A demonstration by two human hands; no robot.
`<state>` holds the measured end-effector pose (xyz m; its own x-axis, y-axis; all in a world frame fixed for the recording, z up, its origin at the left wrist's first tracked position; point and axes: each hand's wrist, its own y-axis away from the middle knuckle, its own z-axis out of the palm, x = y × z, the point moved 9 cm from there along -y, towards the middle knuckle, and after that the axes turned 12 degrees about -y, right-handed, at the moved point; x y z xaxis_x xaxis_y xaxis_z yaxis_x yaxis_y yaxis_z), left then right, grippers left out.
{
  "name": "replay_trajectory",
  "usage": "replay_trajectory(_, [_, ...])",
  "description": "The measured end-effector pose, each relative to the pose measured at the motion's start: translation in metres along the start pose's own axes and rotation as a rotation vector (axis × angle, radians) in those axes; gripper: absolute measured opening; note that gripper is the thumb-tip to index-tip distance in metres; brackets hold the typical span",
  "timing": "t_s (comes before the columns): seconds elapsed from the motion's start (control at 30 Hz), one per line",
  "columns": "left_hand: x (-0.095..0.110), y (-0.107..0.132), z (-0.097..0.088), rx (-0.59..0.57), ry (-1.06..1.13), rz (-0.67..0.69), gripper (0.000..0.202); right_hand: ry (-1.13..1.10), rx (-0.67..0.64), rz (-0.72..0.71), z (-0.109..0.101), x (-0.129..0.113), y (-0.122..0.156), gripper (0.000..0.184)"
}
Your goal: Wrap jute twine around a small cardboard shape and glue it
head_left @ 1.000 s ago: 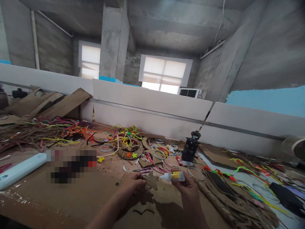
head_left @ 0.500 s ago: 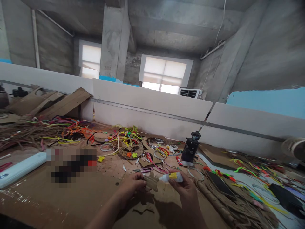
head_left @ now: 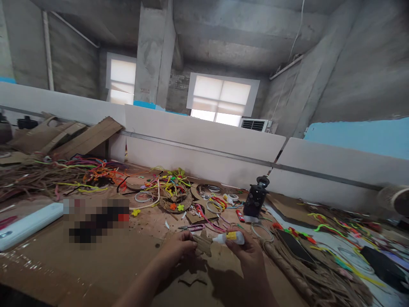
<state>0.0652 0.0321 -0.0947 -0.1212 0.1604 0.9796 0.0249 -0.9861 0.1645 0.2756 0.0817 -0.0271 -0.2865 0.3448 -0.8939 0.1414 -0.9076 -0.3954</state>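
Between the fingers of my left hand [head_left: 179, 247] is a small jagged piece of brown cardboard [head_left: 203, 246], held just above the work surface. My right hand [head_left: 247, 256] is closed round a small clear glue bottle [head_left: 235, 237] with a yellow label. The bottle lies nearly level, its white nozzle pointing left and meeting or almost meeting the cardboard's right edge. Behind my hands, pink-handled snips [head_left: 195, 228] rest on the table. A thin dark wavy strip [head_left: 192, 282] lies below, on the cardboard sheet [head_left: 128, 268].
A wreath-like ring [head_left: 175, 202] with colourful pieces sits at the back centre. Right of it stands a black canister [head_left: 254, 200]. A phone [head_left: 295, 247] lies on brown strips at right. At left are a long white case [head_left: 30, 226] and tangled coloured cords [head_left: 102, 172].
Almost nothing differs. The bottle and both hands keep nearly the same place, with the nozzle still at the cardboard's edge.
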Motion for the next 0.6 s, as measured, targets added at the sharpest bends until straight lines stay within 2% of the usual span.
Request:
replay_trajectory(0.4, [-0.004, -0.003, 0.001, 0.008, 0.085, -0.002, 0.026, -0.134, 0.011, -0.016, -0.007, 0.009, -0.008, 0.04])
replay_trajectory(0.6, [-0.007, -0.007, 0.001, 0.011, 0.115, 0.008, 0.028, -0.191, 0.003, -0.005, -0.004, 0.007, -0.004, 0.042])
